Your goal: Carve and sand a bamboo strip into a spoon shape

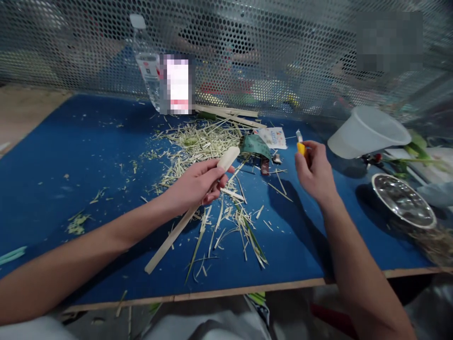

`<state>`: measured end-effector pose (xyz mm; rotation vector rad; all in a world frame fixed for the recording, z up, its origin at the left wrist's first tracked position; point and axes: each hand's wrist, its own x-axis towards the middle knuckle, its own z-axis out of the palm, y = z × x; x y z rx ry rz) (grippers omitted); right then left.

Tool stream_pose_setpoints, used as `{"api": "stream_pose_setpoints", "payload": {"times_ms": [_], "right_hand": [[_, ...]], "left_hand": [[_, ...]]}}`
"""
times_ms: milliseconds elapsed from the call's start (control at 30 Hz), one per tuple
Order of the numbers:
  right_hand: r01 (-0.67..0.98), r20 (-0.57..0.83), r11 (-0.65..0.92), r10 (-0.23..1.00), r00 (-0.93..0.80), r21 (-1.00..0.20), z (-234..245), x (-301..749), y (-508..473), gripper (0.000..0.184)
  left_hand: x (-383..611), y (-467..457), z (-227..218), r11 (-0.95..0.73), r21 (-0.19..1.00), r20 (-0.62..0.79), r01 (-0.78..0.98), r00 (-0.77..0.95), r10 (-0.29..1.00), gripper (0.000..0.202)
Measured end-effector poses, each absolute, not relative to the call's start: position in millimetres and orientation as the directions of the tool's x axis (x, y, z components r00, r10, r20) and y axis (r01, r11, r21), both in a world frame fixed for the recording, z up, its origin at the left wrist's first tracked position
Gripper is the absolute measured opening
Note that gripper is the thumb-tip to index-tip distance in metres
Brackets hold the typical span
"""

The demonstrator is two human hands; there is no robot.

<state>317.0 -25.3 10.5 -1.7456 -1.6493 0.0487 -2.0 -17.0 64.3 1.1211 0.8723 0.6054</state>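
Observation:
A long pale flat strip, which looks like bamboo or a plant stalk (173, 236), runs through the fingers of my left hand (205, 182). Its rounded upper end sticks out past my thumb, and the lower end slants down toward the table's front edge. On the right, my right hand (315, 170) is closed round a yellow utility knife (300, 148) with its blade pointing up and away from me. The blade is apart from the strip. Beneath and behind my left hand lies a heap of thin shavings (198, 144).
A plastic bottle (146, 71) and a blurred bright screen (178, 85) stand against the perforated metal panel (226, 28). Beyond the heap lie a green curved piece (255, 145) and a small packet (274, 137). At right are a translucent tub (361, 132) and a metal bowl (403, 200).

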Motion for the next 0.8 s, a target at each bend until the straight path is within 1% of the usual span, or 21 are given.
{"api": "stream_pose_setpoints", "payload": {"times_ms": [33, 100, 200, 233, 300, 400, 467, 533, 600, 667, 800], "right_hand": [[0.853, 0.499, 0.139, 0.853, 0.155, -0.502, 14.7, 301.4, -29.4, 0.045], [0.857, 0.578, 0.257, 0.814, 0.058, -0.446, 23.4, 268.9, -38.9, 0.036], [0.823, 0.652, 0.488, 0.731, -0.203, -0.291, 30.6, 229.6, -51.8, 0.026], [0.796, 0.665, 0.548, 0.698, -0.265, -0.258, 29.6, 220.8, -54.5, 0.027], [0.738, 0.685, 0.634, 0.645, -0.34, -0.23, 21.6, 209.3, -57.1, 0.033], [0.696, 0.673, 0.671, 0.64, -0.371, -0.254, 0.8, 203.1, -56.1, 0.041], [0.709, 0.646, 0.654, 0.665, -0.373, -0.264, -10.8, 202.2, -54.9, 0.043], [0.73, 0.639, 0.633, 0.679, -0.362, -0.259, -16.5, 201.3, -54.3, 0.043], [0.735, 0.652, 0.631, 0.67, -0.355, -0.249, -16.6, 199.3, -54.1, 0.042], [0.725, 0.665, 0.642, 0.657, -0.354, -0.248, -14.4, 196.7, -54.2, 0.04], [0.709, 0.68, 0.656, 0.645, -0.35, -0.258, -11.8, 193.5, -54.8, 0.041]], "left_hand": [[-2.1, -16.8, 64.7, 0.347, 0.938, -0.297, 0.012, 0.548, 0.782, 0.015], [-2.4, -16.0, 64.9, 0.371, 0.929, -0.31, 0.005, 0.56, 0.769, 0.016], [-2.7, -14.4, 63.3, 0.393, 0.918, -0.301, -0.049, 0.56, 0.772, 0.015], [-3.1, -14.1, 62.3, 0.386, 0.92, -0.285, -0.064, 0.565, 0.774, 0.013], [-4.3, -14.4, 59.7, 0.33, 0.941, -0.233, -0.067, 0.581, 0.78, 0.012], [-6.5, -18.1, 56.1, 0.155, 0.988, -0.123, -0.004, 0.59, 0.798, 0.026], [-7.3, -21.9, 54.3, 0.017, 0.999, -0.04, 0.044, 0.593, 0.804, 0.035], [-7.2, -25.8, 52.6, -0.085, 0.992, 0.011, 0.096, 0.598, 0.801, 0.04], [-6.8, -28.7, 50.5, -0.128, 0.981, 0.014, 0.149, 0.598, 0.802, 0.041], [-6.6, -30.5, 48.2, -0.136, 0.973, -0.002, 0.187, 0.595, 0.804, 0.04], [-7.3, -31.4, 44.0, -0.117, 0.982, 0.006, 0.146, 0.601, 0.799, 0.035]]}}
